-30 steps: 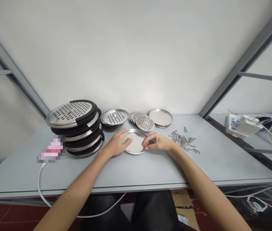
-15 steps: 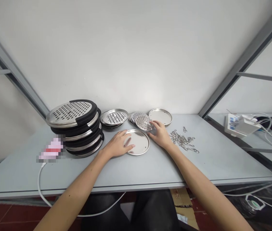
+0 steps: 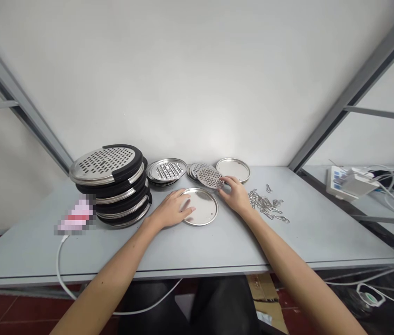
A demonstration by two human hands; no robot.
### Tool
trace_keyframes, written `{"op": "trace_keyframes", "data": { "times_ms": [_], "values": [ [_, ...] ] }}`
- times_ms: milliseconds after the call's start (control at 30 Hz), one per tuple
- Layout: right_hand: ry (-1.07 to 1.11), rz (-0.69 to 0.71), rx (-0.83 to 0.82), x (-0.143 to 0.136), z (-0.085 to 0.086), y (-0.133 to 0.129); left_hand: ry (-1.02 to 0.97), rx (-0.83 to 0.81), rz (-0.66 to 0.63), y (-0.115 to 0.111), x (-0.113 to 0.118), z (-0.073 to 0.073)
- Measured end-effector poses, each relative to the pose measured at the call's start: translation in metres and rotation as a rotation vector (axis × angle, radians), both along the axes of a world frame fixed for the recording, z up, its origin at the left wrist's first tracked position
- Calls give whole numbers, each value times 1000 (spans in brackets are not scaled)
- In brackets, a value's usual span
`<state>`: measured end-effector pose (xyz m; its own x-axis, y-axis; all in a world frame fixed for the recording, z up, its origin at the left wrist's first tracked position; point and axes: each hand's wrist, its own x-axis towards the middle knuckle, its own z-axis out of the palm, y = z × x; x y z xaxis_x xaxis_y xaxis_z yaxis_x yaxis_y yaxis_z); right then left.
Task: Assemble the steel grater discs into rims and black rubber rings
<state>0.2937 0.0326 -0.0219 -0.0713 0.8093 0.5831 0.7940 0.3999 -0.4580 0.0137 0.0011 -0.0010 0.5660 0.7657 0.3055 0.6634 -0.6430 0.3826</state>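
The right hand (image 3: 234, 194) has its fingers and thumb curved around the right edge of a disc; I cannot tell whether it has a firm grip. The left hand (image 3: 173, 209) lies spread across the left rim of a dish, thumb apart from the fingers and over its floor.

The table (image 3: 197, 251) is smooth, matt and pale grey, with a dark line along its front edge. Toward its left end stands the tower (image 3: 122, 191), shiny round metal plates stacked with thick black bands partly around them; the top plate is pierced by rows of dark slots. By the back edge, just right of it, are the stacked graters (image 3: 166, 172), round and silvery, with rough raised teeth. Also by the back edge, right of centre, lies the pile of spare dishes (image 3: 232, 170).

The dish (image 3: 203, 209) sits flat in the middle of the table, between front and back edges: shallow, circular, bright smooth metal with a raised rim and a small spot near it. Behind it, toward the back edge, the discs (image 3: 210, 177) overlap in a fan, thin and flat, duller grey metal, patterned with small dark holes. Toward the right end, the clips (image 3: 266, 204) lie in a loose heap, slender looped metal.
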Motion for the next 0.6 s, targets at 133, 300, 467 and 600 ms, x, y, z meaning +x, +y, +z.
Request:
{"op": "trace_keyframes", "data": {
  "times_ms": [133,300,467,600],
  "values": [
    [62,-31,51,-1,4,-2,-5,9,-9,0,0,0],
    [81,-106,126,2,3,-2,4,4,-5,-1,1,4],
    [147,-206,181,6,1,3,0,13,-21,-2,1,6],
    [233,-228,159,7,3,4,-17,9,-23,-3,1,6]
  ]
}}
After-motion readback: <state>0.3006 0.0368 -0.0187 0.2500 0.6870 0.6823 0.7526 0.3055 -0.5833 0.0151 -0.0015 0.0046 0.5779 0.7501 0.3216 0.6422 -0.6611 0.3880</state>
